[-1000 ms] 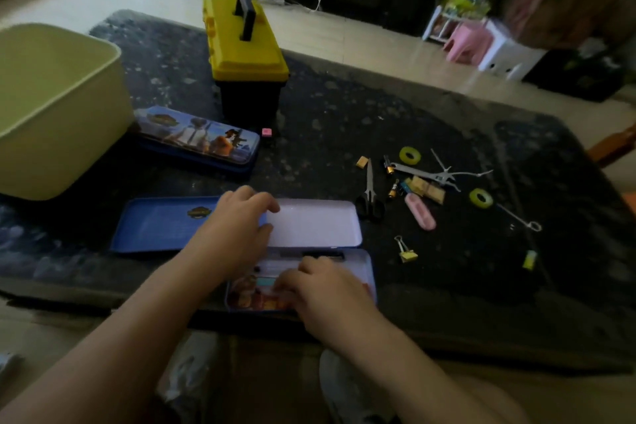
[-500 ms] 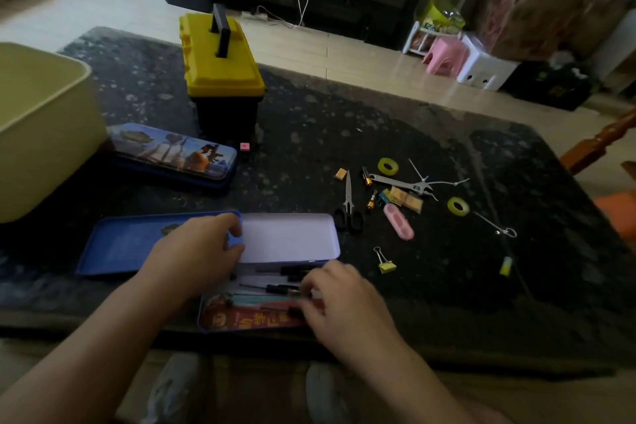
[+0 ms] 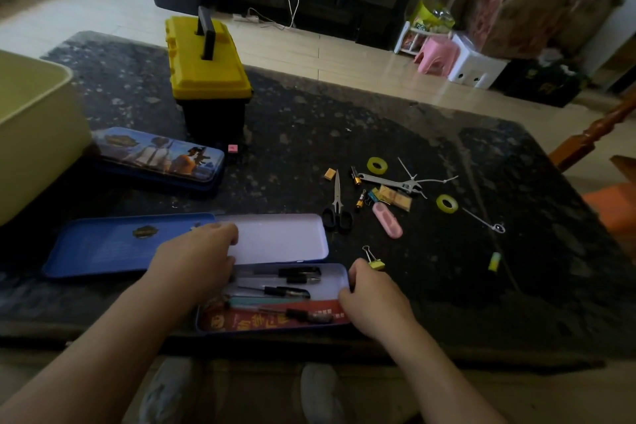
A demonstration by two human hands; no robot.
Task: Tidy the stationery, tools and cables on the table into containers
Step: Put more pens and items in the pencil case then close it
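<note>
An open blue pencil case (image 3: 330, 286) lies at the table's front edge with several pens and a small screwdriver inside. Its white inner lid (image 3: 285, 237) lies flat behind it, next to a blue lid (image 3: 110, 244). My left hand (image 3: 196, 262) covers the case's left end, fingers curled onto the white lid's edge. At the case's right end wall, my right hand (image 3: 373, 296) grips with thumb and fingers. Loose scissors (image 3: 337, 206), a wrench (image 3: 392, 182), batteries (image 3: 356, 178), two tape rolls (image 3: 377, 165) and a binder clip (image 3: 375, 261) lie to the right.
A yellow-lidded toolbox (image 3: 206, 69) stands shut at the back. A closed picture pencil tin (image 3: 158, 157) lies left of it, beside a large pale green bin (image 3: 34, 134). A pink item (image 3: 388, 224), cable ties (image 3: 483, 222) and a small yellow piece (image 3: 494, 261) lie further right.
The case's inside with the pens has come into view. My right hand moved from the case's middle to its right end; my left hand stayed at the left end.
</note>
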